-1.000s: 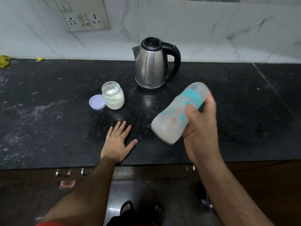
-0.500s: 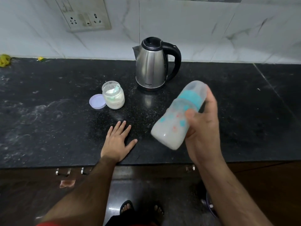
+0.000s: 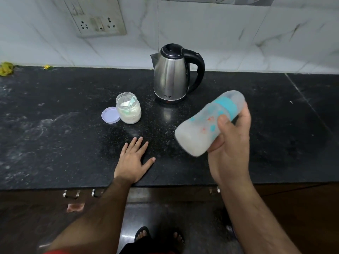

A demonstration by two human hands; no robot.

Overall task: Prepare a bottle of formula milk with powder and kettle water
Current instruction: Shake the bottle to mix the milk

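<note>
My right hand (image 3: 231,143) grips a capped baby bottle (image 3: 203,127) with a teal collar, tilted with its base toward me and its cap pointing up and right; it holds cloudy white liquid and looks motion-blurred. My left hand (image 3: 133,158) rests flat, fingers spread, on the black counter (image 3: 55,134) near its front edge. A steel kettle (image 3: 172,76) with a black handle stands at the back. Left of the kettle sits an open powder jar (image 3: 129,108) with a scoop inside, and its lilac lid (image 3: 111,115) lies beside it.
A wall socket plate (image 3: 97,21) is mounted on the marble tiles at the upper left. Yellow scraps (image 3: 6,68) lie at the counter's far left. Drawer handles (image 3: 71,194) show below the counter edge, and my sandalled feet (image 3: 159,235) stand on the dark floor.
The bottle in my right hand has shifted slightly up and down while staying tilted, as in shaking. My left hand has stayed flat on the counter.
</note>
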